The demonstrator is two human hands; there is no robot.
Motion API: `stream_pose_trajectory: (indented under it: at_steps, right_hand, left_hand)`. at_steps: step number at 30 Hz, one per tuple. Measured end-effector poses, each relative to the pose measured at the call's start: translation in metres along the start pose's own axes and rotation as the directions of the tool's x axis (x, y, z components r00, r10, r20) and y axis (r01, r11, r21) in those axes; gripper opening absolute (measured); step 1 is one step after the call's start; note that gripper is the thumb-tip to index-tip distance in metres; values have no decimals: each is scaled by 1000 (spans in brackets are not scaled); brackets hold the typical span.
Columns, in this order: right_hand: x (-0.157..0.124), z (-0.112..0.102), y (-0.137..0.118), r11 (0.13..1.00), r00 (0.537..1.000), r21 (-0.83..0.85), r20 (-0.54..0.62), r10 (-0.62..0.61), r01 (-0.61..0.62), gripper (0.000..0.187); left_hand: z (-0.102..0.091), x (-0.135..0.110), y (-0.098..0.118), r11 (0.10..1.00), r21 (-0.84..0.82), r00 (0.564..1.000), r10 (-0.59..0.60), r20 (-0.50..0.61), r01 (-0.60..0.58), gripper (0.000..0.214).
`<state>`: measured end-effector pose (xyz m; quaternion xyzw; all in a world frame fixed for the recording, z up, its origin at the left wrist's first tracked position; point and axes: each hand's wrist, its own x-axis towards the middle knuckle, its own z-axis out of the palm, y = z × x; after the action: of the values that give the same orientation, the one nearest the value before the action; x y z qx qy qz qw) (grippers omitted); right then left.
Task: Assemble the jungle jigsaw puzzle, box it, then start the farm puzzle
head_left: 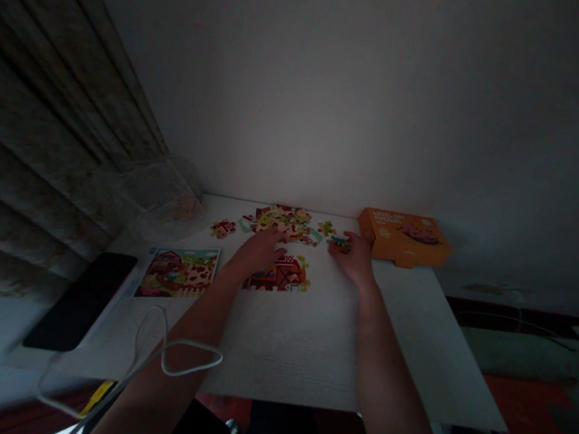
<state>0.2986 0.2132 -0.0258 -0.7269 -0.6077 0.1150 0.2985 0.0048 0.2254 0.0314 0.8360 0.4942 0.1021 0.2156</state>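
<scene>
My left hand [261, 251] reaches over the partly joined jigsaw puzzle [285, 275], its fingers apart at the near edge of a pile of loose puzzle pieces [284, 218]. I see nothing held in it. On the right, my right hand [355, 255] grips a puzzle piece [340, 244] with green and dark colours between thumb and fingers, just above or on the table. A yellow-green piece [327, 228] lies just beyond that hand. Farther left is a red and white loose piece [223, 228]. The joined section shows a red barn; my left hand and forearm hide its left part.
An orange puzzle box [405, 238] stands at the back right against the wall. A picture card [179, 272] of a farm scene lies left, beside a black phone [82, 301]. A white cable [182, 362] loops over my left forearm. Clear plastic wrap [163, 200] sits near the curtain.
</scene>
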Motion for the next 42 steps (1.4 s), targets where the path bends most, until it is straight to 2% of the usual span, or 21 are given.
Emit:
stream_pose_trajectory:
  at_steps: [3, 6, 9, 12, 14, 16, 18, 20, 22, 24, 26, 28, 30, 32, 34, 37, 42]
  right_hand:
    - [-1, -2, -2, 999, 1000, 43, -27, 10, -8, 59]
    - [-2, -5, -7, 990, 998, 136, -61, 33, -24, 57]
    - [-6, -10, -17, 971, 999, 236, -26, 38, -31, 58]
    - [-15, -16, -32, 951, 990, 306, 138, 0, -43, 55]
    - [-23, -20, -44, 945, 952, 323, 302, -54, -49, 51]
    - [-31, -22, -57, 946, 884, 325, 445, -139, -15, 47]
    - [-40, -22, -69, 943, 810, 329, 539, -231, 50, 45]
    - [-48, -20, -79, 944, 745, 314, 606, -278, 97, 46]
    - [-55, -17, -86, 955, 700, 267, 657, -280, 132, 50]
    - [-60, -14, -90, 958, 677, 229, 680, -282, 170, 52]
    - [-61, -11, -91, 951, 663, 232, 682, -308, 203, 45]
    - [-59, -10, -89, 946, 671, 242, 667, -323, 215, 33]
    - [-55, -10, -88, 951, 711, 222, 632, -308, 214, 22]
    - [-52, -11, -86, 963, 758, 180, 595, -268, 199, 22]
    - [-50, -10, -85, 977, 780, 131, 589, -212, 166, 23]
    - [-51, -8, -83, 988, 779, 82, 608, -154, 131, 26]
    - [-53, -8, -84, 987, 774, 84, 613, -160, 137, 28]
  left_hand:
    - [-1, -10, 18, 999, 21, 986, 45, 161, -49, 32]
    - [3, -13, 26, 994, 98, 959, 17, 284, -47, 45]
    - [10, -9, 21, 990, 135, 949, 1, 314, -46, 49]
    - [13, -2, 8, 993, 118, 966, -8, 258, -24, 46]
    - [12, 1, -1, 996, 91, 977, -22, 211, 3, 44]
    - [11, 3, -8, 998, 66, 982, -31, 186, 19, 41]
    - [11, 4, -12, 998, 58, 985, -31, 172, 21, 39]
    - [12, 5, -14, 998, 59, 987, -27, 159, 18, 38]
    - [14, 6, -16, 998, 66, 988, -29, 150, 20, 38]
    - [16, 7, -17, 998, 68, 988, -30, 151, 20, 38]
    - [17, 7, -17, 997, 67, 988, -32, 154, 22, 38]
    - [17, 7, -18, 998, 65, 988, -26, 152, 16, 38]
    - [18, 7, -18, 998, 64, 989, -24, 144, 15, 37]
    - [17, 7, -18, 998, 59, 990, -26, 141, 18, 38]
    - [17, 8, -18, 998, 59, 989, -29, 147, 21, 39]
    - [16, 8, -17, 998, 59, 988, -29, 154, 20, 41]
    - [15, 9, -18, 998, 49, 987, -35, 160, 27, 41]
